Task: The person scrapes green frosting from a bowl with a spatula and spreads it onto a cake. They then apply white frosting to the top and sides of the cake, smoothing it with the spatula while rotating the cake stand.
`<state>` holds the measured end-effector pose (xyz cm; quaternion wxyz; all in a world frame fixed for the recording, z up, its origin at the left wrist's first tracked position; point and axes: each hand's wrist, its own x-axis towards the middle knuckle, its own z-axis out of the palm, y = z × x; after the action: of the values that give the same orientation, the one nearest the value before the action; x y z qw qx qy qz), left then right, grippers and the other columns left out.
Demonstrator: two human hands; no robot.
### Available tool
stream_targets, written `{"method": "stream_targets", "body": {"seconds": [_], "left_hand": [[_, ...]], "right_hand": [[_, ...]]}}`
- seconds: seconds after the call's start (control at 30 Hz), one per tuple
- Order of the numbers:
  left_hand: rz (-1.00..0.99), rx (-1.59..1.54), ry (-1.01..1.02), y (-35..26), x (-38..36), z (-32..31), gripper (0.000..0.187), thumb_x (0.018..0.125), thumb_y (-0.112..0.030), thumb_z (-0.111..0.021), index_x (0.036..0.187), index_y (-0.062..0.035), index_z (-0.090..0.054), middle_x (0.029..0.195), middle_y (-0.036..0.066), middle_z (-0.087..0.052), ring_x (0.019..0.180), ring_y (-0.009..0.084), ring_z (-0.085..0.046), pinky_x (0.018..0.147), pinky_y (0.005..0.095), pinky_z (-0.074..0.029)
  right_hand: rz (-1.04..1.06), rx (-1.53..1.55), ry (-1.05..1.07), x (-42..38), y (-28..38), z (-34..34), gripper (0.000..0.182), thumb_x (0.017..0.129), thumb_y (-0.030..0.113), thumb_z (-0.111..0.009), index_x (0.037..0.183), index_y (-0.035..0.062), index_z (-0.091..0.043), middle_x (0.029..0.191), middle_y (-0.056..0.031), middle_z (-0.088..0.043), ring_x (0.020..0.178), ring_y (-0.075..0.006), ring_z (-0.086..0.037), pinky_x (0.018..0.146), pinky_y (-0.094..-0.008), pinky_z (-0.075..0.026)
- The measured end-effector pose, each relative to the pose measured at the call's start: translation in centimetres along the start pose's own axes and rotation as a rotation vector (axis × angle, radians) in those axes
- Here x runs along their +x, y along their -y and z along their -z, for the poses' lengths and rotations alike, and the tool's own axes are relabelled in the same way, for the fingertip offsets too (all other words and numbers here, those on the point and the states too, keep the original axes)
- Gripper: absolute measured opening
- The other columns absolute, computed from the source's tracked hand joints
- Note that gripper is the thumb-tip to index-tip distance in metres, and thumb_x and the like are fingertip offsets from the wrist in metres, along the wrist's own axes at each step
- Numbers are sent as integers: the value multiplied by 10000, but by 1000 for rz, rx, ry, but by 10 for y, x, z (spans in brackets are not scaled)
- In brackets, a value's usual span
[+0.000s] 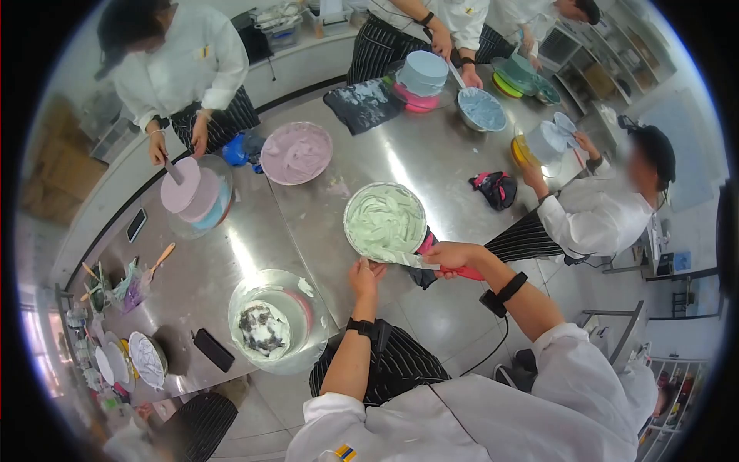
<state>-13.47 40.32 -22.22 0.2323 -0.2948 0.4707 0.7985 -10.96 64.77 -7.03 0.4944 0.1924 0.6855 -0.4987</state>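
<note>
A bowl of pale green cream [385,219] stands at the near edge of the metal table. My left hand [367,275] is closed on the bowl's near rim. In my right hand [454,258] is a red-handled spatula [412,259], its blade lying along the rim and smeared with green cream. To the left, a turntable [312,350] carries a low round cake [265,327], coated unevenly in white with dark patches on top.
A bowl of pink cream [296,154] and a co-worker's lilac cake [191,189] stand across the table. Other people work on blue cakes [423,73] at the far side. A black phone [212,350] lies left of my turntable; a black-and-pink bag [493,189] lies to the right.
</note>
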Motion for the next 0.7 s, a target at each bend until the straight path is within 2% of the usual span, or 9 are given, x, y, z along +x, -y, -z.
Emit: {"method": "stream_targets", "body": {"seconds": [0.03,0.13,0.2,0.3,0.33,0.47,0.5,0.6,0.7], "left_hand": [[47,2,-36,-11,-10,0,363,1087,-255,-510,1214,84,-536,1030,204,-660,931,351,-736,864,452,-623],[-335,1049,196,-56,-66,30,437,1082,-327,-490,1293,48,-568,974,190,-697,948,346,-733,880,409,-578],[-300,1215,774,-182,-185,31,396,1068,-315,-515,1316,-19,-604,983,156,-741,940,314,-726,857,382,-553],[-46,1131,1076,-295,-299,92,374,1078,-301,-524,1351,-63,-619,998,104,-769,830,293,-724,778,360,-557],[-116,1034,1023,-312,-321,131,347,1080,-272,-532,1308,-30,-632,933,105,-767,802,246,-728,775,365,-564],[-190,859,-214,-313,-329,296,314,1080,-253,-537,1208,12,-647,875,99,-732,843,158,-707,823,367,-563],[-222,837,-320,-295,-301,340,341,1083,-273,-531,1226,14,-648,940,110,-739,889,169,-709,844,354,-558],[-384,942,-353,-197,-176,455,449,1094,-351,-516,1337,15,-610,1139,152,-733,1029,224,-703,893,361,-555],[-121,289,-197,-168,-146,418,537,1102,-397,-502,1459,4,-510,1231,173,-708,1090,266,-691,933,394,-551]], "right_hand": [[5,97,14,-4,0,-4,257,1096,304,-511,1079,70,-616,761,-72,-618,540,-108,-542,471,-265,-431],[55,433,45,-32,-4,-20,219,1111,302,-516,1156,96,-575,768,-55,-566,526,-82,-448,454,-230,-377],[127,563,61,-50,-3,-32,196,1118,272,-502,1160,93,-570,765,-49,-544,527,-77,-413,454,-223,-362],[284,546,103,-63,15,-65,237,1129,232,-463,1244,77,-600,714,-13,-486,560,-67,-420,473,-219,-367],[354,405,92,-68,35,-84,280,1125,216,-469,1314,64,-609,725,-8,-516,568,-75,-428,492,-224,-375],[776,-138,-127,-61,97,-176,382,1080,129,-527,1444,43,-607,676,-35,-508,596,-100,-395,563,-237,-372],[762,-202,-147,-62,104,-196,381,1063,131,-551,1430,52,-618,711,-59,-560,595,-111,-411,573,-254,-390],[740,-398,-247,-59,117,-251,371,1008,160,-633,1375,116,-675,785,-165,-663,586,-197,-523,620,-331,-464],[779,-539,-364,-58,116,-293,364,1005,198,-644,1362,148,-688,805,-171,-690,630,-302,-608,645,-385,-496]]}}
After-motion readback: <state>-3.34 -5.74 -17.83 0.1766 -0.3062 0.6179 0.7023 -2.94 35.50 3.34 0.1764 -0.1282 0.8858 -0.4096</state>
